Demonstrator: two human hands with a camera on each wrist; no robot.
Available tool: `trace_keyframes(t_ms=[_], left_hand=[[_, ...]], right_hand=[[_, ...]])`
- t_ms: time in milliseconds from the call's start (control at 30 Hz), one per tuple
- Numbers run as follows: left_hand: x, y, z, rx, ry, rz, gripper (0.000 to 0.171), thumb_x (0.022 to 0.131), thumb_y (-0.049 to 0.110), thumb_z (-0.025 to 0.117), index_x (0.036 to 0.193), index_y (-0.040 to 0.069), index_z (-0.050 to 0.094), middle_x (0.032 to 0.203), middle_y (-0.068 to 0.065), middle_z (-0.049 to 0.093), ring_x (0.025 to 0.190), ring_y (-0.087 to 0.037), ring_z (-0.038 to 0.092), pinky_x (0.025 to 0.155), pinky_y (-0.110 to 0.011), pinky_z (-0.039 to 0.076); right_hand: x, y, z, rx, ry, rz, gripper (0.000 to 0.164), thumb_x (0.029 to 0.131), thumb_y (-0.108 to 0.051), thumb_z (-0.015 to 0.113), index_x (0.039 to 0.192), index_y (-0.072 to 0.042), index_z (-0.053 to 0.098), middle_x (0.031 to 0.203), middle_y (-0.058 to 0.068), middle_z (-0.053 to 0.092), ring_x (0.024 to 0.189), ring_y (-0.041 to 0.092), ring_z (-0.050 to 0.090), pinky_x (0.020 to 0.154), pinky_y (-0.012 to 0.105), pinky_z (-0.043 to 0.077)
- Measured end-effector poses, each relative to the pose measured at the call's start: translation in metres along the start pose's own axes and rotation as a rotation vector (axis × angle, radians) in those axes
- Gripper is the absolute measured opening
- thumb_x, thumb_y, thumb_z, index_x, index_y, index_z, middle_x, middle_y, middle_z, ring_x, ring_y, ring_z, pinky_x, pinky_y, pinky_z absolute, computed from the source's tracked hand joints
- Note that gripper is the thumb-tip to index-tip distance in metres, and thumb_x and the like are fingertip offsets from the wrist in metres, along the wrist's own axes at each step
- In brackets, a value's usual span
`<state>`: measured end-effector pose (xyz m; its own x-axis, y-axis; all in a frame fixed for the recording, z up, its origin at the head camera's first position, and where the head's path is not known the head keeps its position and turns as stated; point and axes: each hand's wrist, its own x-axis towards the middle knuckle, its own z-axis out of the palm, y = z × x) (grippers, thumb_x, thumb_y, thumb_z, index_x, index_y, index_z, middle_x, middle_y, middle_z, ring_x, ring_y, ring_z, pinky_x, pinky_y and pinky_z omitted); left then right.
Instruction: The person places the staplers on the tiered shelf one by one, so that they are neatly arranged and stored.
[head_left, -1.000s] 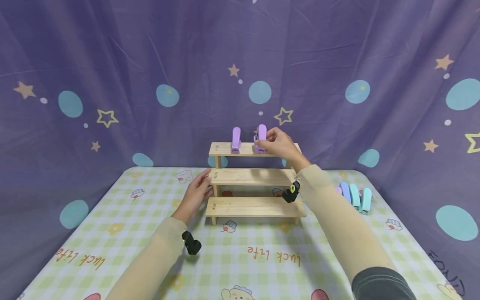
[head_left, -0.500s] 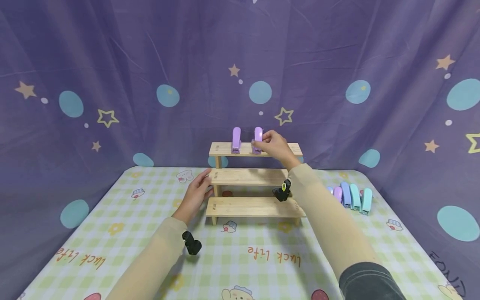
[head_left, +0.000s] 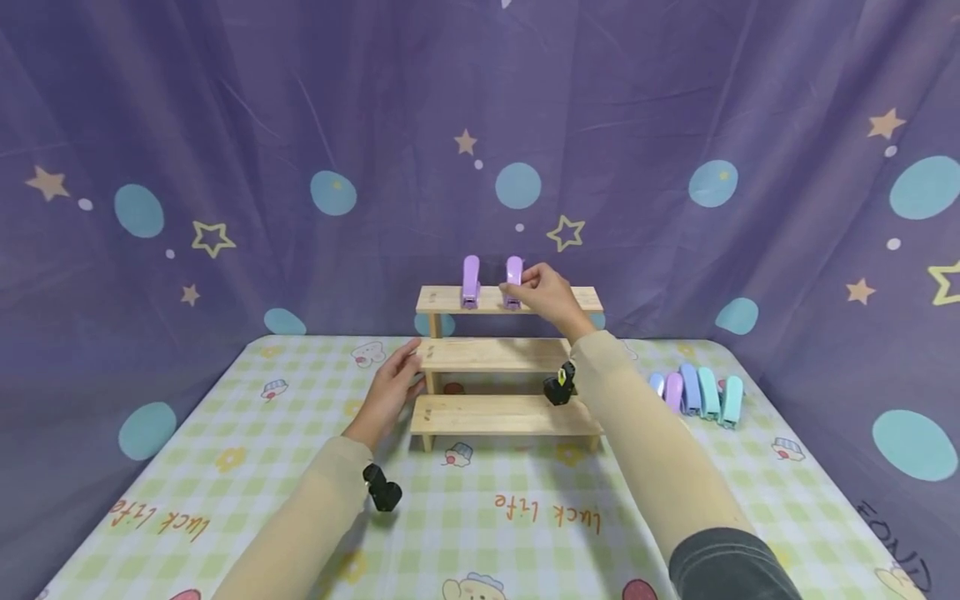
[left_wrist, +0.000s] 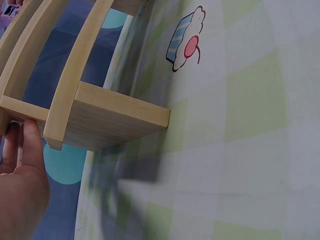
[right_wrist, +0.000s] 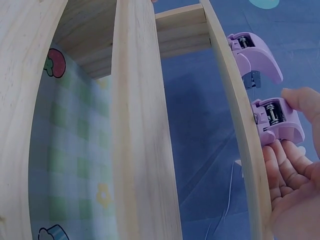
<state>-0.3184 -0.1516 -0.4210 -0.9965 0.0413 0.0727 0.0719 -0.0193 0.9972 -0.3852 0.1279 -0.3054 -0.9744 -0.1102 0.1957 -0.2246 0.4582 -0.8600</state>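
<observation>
A three-tier wooden shelf [head_left: 480,356] stands at the back middle of the table. On its top tier, in the head view, my right hand [head_left: 551,297] pinches a purple stapler [head_left: 513,271] between thumb and fingers. A matching purple stapler [head_left: 470,279] stands upright a little to its left, apart from it. The right wrist view shows the held stapler [right_wrist: 275,117] from the side, its base at the top board. My left hand [head_left: 390,386] rests against the shelf's left side by the middle tier; its fingers [left_wrist: 32,145] look fairly straight in the left wrist view.
Right of the shelf, a row of several staplers lies on the checked tablecloth [head_left: 450,542], among them a purple stapler [head_left: 673,392], a blue stapler [head_left: 688,389] and a teal stapler [head_left: 731,402]. A purple patterned curtain [head_left: 420,100] hangs behind the table.
My right hand has shifted slightly left along the top tier with its stapler, towards the other one, and is nearly still over the last half second. My left hand has stayed in place.
</observation>
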Motion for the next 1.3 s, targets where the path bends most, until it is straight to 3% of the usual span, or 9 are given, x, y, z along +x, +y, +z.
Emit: trace_keyframes(t_ms=[567, 967, 1300], left_hand=[[-0.0003, 0.0002, 0.0001, -0.008, -0.002, 0.003, 0.049, 0.109, 0.028, 0.047, 0.156, 0.019, 0.037, 0.147, -0.012, 0.045, 0.134, -0.026, 0.046, 0.109, -0.036, 0.045], [-0.0002, 0.0006, -0.0001, -0.009, -0.005, 0.008, 0.050, 0.109, 0.028, 0.046, 0.157, 0.019, 0.036, 0.148, -0.013, 0.044, 0.135, -0.027, 0.045, 0.109, -0.037, 0.045], [-0.0016, 0.0026, 0.0014, -0.018, 0.005, -0.003, 0.049, 0.109, 0.026, 0.046, 0.156, 0.019, 0.037, 0.147, -0.013, 0.045, 0.135, -0.026, 0.045, 0.110, -0.037, 0.044]], right_hand=[[-0.0043, -0.0011, 0.0011, 0.006, -0.003, -0.010, 0.053, 0.089, -0.044, 0.075, 0.119, -0.006, 0.052, 0.104, 0.009, 0.059, 0.092, 0.022, 0.055, 0.078, 0.034, 0.049], [-0.0018, 0.0026, -0.0004, 0.035, -0.006, 0.001, 0.070, 0.087, -0.055, 0.072, 0.131, -0.006, 0.048, 0.113, 0.008, 0.058, 0.100, 0.023, 0.055, 0.086, 0.038, 0.050], [-0.0020, 0.0068, 0.0004, 0.045, 0.009, -0.005, 0.071, 0.088, -0.053, 0.072, 0.134, -0.005, 0.047, 0.115, 0.008, 0.058, 0.103, 0.024, 0.056, 0.090, 0.041, 0.051]])
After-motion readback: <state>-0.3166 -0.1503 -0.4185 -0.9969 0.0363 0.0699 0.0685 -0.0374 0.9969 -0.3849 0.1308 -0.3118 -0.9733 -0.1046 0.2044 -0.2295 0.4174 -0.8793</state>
